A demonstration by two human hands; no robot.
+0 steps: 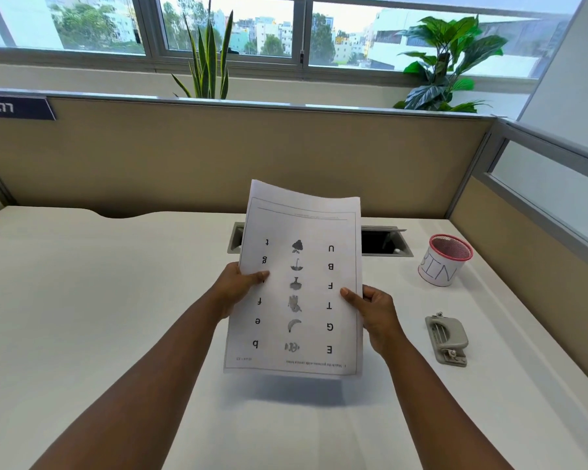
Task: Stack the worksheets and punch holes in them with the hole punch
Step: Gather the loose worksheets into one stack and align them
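The worksheets [306,232], white pages printed with letters and small pictures, are held upright above the white desk [99,300], upside down to me. My left hand [238,286] grips their left edge, thumb on the front. My right hand [374,310] grips the right edge the same way. A shadow lies on the desk beneath their lower edge. The grey hole punch [448,339] rests on the desk to the right of my right hand, apart from it.
A white cup with a pink mesh rim [445,259], marked "BIN", stands at the back right. A grey cable hatch [387,242] is set in the desk behind the sheets. Beige partitions [218,154] wall the back and right sides.
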